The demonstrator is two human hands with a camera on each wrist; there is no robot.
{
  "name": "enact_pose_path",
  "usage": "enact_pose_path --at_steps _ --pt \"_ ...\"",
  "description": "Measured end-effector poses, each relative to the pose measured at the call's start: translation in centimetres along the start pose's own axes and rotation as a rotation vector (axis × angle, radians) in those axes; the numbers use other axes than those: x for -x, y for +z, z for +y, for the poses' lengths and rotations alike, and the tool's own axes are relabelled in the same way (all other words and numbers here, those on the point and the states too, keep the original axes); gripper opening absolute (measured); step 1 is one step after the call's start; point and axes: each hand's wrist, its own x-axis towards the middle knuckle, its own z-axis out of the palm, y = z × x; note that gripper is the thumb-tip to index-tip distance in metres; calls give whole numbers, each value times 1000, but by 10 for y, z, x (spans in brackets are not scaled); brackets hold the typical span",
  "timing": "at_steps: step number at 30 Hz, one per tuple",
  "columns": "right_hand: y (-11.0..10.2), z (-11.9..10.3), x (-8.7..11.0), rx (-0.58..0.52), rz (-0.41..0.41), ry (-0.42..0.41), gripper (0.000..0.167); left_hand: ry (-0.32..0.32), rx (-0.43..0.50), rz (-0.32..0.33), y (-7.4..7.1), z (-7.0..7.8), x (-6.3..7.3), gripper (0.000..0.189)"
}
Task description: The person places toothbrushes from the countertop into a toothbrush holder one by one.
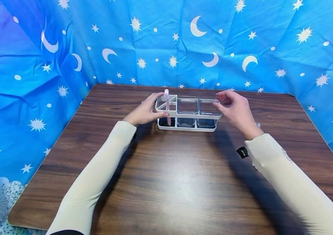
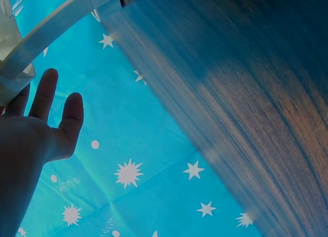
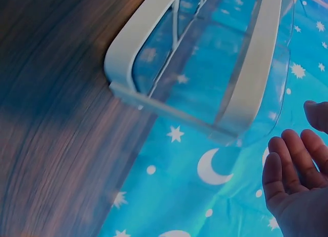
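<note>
**Left hand point(image 1: 145, 112) grips one end of a white rack point(image 1: 194, 116), right hand point(image 1: 235, 106) at the other**

The left thumb lies across the front of the rack's upper rim while other fingers reach behind, pinching that end; in the left wrist view two fingers stand apart from each other. The right fingers are bent and close together, the thumb apart from them; the right wrist view shows them just beside the rack, holding nothing.

The rack sits in the upper middle of the head view. A pink toothbrush point(image 1: 167, 101) stands nearly upright in its divided left section; which slot it occupies I cannot tell. Next come two clear cups, a middle one point(image 1: 187, 107) and a right one point(image 1: 209, 108), side by side.

Cream sleeves point(image 1: 96, 178) run to the lower corners, with a black tab point(image 1: 242, 152) at the right cuff. The brown wood-grain table point(image 1: 166, 195) fills the centre and bottom. Blue cloth point(image 1: 160, 42) with white stars and moons covers the top and sides.
</note>
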Motion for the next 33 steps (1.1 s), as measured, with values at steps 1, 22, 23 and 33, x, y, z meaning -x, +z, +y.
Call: enact_pose_path --at_steps 1,22,23,33 --pt "-2 2 1 -1 4 3 32 0 1 -1 0 0 0 89" --pt "-41 51 29 107 -55 157 31 -11 1 -7 0 0 0 90" --pt "-42 53 30 109 -59 162 31 -12 1 -8 0 0 0 90" --pt "-50 73 37 149 -127 240 29 -5 -2 -8 1 0 -1 90"
